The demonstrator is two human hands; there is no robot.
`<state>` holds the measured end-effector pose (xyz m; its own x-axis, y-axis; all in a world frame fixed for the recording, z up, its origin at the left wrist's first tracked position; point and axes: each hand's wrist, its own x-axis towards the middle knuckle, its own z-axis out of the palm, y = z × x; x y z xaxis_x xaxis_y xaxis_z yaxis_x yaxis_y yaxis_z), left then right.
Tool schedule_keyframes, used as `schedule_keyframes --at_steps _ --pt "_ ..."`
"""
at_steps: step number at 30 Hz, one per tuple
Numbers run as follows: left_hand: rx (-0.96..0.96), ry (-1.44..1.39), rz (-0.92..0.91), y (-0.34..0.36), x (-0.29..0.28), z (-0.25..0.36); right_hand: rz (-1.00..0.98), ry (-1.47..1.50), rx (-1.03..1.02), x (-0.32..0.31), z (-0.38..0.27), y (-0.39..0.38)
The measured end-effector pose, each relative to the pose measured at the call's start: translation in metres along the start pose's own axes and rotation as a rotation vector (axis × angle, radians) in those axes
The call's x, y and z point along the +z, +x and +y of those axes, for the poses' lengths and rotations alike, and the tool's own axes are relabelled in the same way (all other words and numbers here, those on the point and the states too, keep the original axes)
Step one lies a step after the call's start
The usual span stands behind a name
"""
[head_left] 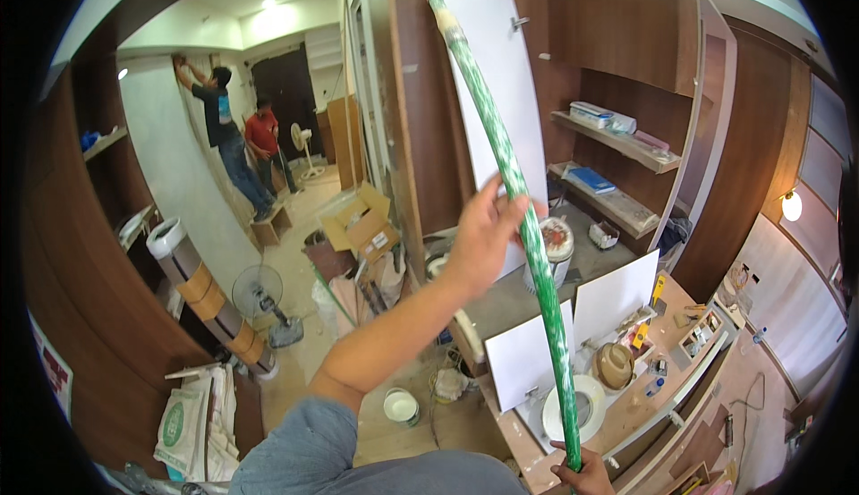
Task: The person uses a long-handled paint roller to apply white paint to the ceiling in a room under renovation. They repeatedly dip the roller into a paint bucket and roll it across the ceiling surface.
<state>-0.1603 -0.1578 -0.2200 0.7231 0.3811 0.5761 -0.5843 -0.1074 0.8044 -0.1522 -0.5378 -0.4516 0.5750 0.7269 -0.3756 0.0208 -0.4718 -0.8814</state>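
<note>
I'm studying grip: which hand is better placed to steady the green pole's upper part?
Likely the left hand: it holds the green pole higher up, while the right hand grips it lower.

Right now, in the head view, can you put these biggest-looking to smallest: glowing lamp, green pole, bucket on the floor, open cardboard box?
1. Green pole
2. Open cardboard box
3. Bucket on the floor
4. Glowing lamp

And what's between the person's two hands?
A stretch of the green-and-white pole runs from the left hand to the right hand; the head view shows it.
</note>
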Motion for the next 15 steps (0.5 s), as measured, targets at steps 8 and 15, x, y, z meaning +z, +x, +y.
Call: schedule_keyframes --at_steps 8,15 --pt "0.138 0.114 -0.016 0.194 0.075 0.017 0.224 0.175 -0.288 -0.1 0.042 0.003" --pt "0.14 0.235 0.099 0.296 0.092 0.003 0.28 0.21 -0.442 -0.158 0.051 0.028"
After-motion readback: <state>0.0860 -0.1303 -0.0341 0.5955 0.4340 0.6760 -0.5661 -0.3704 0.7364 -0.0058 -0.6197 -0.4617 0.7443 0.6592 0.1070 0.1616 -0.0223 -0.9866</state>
